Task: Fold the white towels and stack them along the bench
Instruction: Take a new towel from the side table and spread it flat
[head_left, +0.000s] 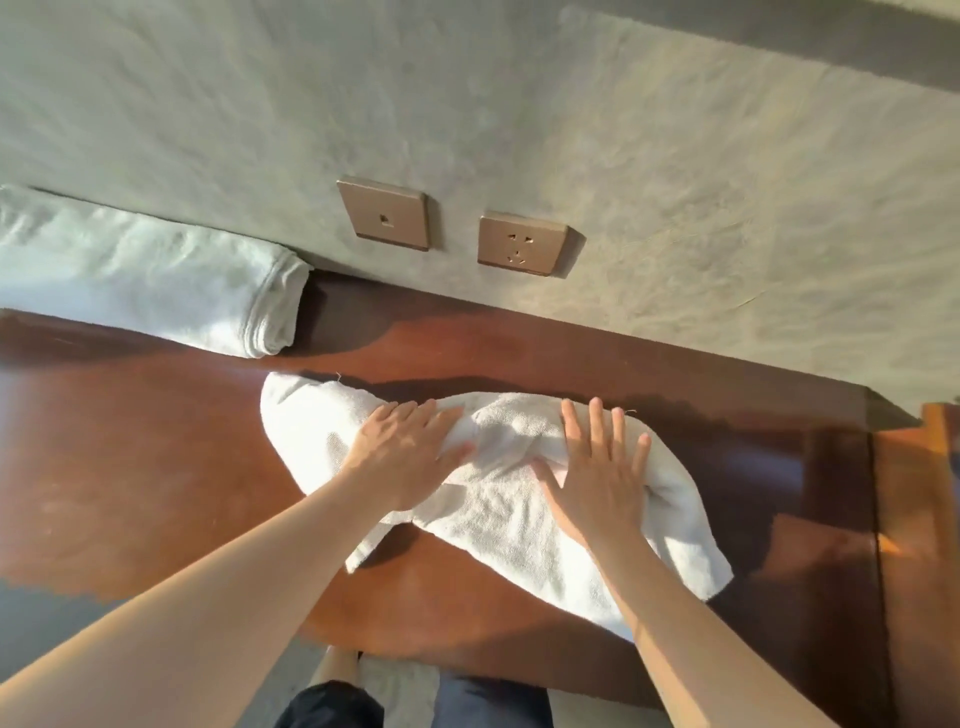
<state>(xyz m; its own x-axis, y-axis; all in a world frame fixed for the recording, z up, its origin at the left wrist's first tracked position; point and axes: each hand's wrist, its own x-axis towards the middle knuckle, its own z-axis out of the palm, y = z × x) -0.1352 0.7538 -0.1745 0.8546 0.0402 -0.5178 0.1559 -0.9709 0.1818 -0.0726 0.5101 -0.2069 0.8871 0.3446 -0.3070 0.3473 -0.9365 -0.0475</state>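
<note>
Both hands, left hand (402, 452) and right hand (597, 467), press flat the rumpled white towel (498, 519).

Left of the rumpled white terry towel (498, 483), the reddish-brown wooden bench (130, 441) lies bare; behind-left, a folded white towel (156, 291) blocks the wall side.
</note>
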